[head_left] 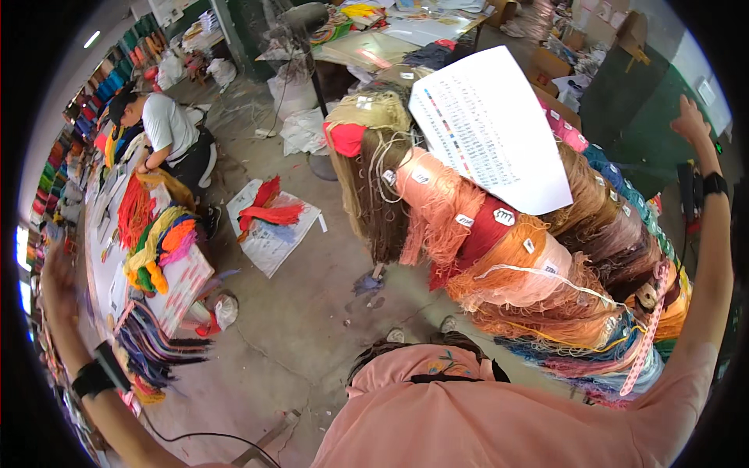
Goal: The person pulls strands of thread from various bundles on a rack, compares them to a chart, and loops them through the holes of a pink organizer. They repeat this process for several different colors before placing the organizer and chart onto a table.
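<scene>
Both my arms are stretched out wide to the sides. My left hand (58,277) is raised at the left rim, smeared and dim, so its fingers cannot be made out. Beyond it lies a long table (183,292) with bright yarn hanks (160,246). My right hand (691,123) is up at the far right before a green wall (647,109), fingers apart and holding nothing. Between my arms, a rack is draped with yarn hanks (495,288) in peach, orange, red and brown, with small white tags. A printed white sheet (499,132) rests on top of them.
A seated person (168,129) handles yarn at the left table. Red yarn (269,210) lies on a white sack (273,249) on the floor. Dark striped hanks (156,343) hang from the table's near end. A cable (211,434) runs at lower left.
</scene>
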Available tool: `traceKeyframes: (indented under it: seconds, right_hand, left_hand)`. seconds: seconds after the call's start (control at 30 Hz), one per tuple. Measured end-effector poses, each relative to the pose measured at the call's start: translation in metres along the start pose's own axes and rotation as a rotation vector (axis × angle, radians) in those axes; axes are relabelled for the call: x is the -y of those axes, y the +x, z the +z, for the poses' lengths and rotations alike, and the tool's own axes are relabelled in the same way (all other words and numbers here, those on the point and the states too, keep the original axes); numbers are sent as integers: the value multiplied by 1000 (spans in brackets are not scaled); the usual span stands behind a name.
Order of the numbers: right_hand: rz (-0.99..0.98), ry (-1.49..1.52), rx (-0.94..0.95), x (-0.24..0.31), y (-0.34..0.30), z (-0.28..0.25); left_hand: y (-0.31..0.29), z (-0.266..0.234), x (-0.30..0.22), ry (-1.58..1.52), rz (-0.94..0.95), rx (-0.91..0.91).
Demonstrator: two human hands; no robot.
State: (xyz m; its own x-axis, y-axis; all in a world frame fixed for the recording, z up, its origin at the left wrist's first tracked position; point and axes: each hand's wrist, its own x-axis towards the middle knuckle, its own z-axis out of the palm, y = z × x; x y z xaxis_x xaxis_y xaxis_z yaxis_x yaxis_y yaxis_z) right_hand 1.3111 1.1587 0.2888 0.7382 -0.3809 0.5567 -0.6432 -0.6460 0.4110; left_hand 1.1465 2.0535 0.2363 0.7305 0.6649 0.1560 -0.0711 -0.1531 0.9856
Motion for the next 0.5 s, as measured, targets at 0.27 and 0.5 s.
traceKeyframes:
  seconds: [0.27,0.5]
  right_hand:
    - [-995,1783,482,169,-180,-98]
    - [-612,2154,1263,231,-299,-117]
  left_hand:
    - [-179,284,87,-630,-373,837]
    - [-251,345,104,-900,-339,1120]
